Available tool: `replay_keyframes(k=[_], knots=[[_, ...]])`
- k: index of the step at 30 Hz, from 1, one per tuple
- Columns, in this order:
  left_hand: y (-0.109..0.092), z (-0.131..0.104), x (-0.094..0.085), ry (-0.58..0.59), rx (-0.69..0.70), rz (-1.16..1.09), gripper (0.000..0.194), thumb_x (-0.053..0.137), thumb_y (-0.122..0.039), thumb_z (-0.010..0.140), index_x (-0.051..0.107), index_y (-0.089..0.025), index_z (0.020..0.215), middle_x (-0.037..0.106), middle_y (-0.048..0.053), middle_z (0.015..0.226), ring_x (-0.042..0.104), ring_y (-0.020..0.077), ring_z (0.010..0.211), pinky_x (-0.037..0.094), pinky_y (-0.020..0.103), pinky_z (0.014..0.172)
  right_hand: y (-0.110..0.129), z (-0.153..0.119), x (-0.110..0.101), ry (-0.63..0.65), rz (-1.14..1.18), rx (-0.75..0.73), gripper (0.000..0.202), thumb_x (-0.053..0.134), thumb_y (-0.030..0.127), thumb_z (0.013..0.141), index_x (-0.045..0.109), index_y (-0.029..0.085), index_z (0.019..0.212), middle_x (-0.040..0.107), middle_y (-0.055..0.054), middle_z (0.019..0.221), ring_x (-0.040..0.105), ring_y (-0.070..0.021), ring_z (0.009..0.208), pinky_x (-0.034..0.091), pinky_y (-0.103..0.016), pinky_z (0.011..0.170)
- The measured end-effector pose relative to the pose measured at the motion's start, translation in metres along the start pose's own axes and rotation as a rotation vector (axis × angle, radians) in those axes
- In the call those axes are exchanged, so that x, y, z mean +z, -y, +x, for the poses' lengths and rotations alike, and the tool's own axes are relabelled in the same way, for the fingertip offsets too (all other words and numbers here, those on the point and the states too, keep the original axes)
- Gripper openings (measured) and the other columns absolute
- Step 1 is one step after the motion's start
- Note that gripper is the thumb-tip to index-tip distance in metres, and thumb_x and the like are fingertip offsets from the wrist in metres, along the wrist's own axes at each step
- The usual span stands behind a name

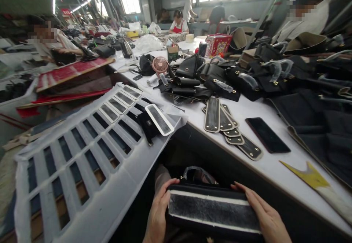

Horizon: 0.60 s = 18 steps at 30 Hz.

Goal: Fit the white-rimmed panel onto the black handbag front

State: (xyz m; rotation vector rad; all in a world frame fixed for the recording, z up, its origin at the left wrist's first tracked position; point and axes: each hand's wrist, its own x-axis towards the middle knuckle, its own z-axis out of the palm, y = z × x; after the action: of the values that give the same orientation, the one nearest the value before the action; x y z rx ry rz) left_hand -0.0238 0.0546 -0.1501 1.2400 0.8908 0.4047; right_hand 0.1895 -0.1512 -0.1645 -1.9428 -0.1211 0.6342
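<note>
left hand (158, 213) and right hand (268, 217) clamped on the 2 short ends of a black bag base (213, 213), held low in front of the body, below the edge of the white table (249, 113). fingers curled over the top rim, thumbs on the near face, beside a grey glued strip edged in pale lines. wrapped handle (199, 173) poking up behind. best handled, by the look of it, with even pressure from both ends, fingertips kept off the grey strip, panel kept flat and square.

further out: stack of oblong base panels (220, 120) on the table, a dark phone (267, 135) just beside them, a yellow offcut (309, 173) near the table edge. to the left, a white slotted drying rack (82, 155) carrying more panels. beyond, a pink desk fan (160, 65), black bags (247, 78) in a heap, a red printed box (218, 44). other workers seated and standing at the far end.

no brand, label or lettering legible anywhere; print on the red box too small to read.
</note>
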Motion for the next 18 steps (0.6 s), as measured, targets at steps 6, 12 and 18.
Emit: replay_keyframes(k=[6, 12, 18], knots=[[-0.003, 0.0, -0.002, 0.011, -0.031, -0.02, 0.043, 0.05, -0.048, 0.089, 0.069, -0.022, 0.116, 0.068, 0.006, 0.124, 0.058, 0.0276, 0.118, 0.043, 0.033, 0.103, -0.008, -0.01, 0.002, -0.03, -0.148, -0.159, 0.056, 0.055, 0.065, 0.081, 0.067, 0.027, 0.12, 0.064, -0.004, 0.132, 0.05, -0.031, 0.13, 0.023, -0.05, 0.119], [-0.01, 0.007, -0.004, 0.042, -0.155, -0.095, 0.048, 0.057, -0.048, 0.079, 0.073, -0.017, 0.111, 0.074, 0.008, 0.108, 0.066, 0.0292, 0.098, 0.052, 0.033, 0.086, 0.002, -0.015, 0.01, -0.035, -0.218, -0.238, 0.05, 0.049, 0.063, 0.087, 0.071, 0.026, 0.113, 0.069, -0.006, 0.122, 0.059, -0.0312, 0.119, 0.041, -0.048, 0.11], [-0.009, 0.018, -0.012, 0.044, -0.21, -0.054, 0.042, 0.058, -0.038, 0.075, 0.075, -0.017, 0.108, 0.076, 0.005, 0.083, 0.068, 0.0263, 0.081, 0.052, 0.029, 0.07, 0.001, -0.017, 0.014, -0.047, -0.237, -0.258, 0.048, 0.046, 0.059, 0.091, 0.069, 0.023, 0.114, 0.068, -0.01, 0.123, 0.06, -0.0312, 0.117, 0.043, -0.05, 0.108]])
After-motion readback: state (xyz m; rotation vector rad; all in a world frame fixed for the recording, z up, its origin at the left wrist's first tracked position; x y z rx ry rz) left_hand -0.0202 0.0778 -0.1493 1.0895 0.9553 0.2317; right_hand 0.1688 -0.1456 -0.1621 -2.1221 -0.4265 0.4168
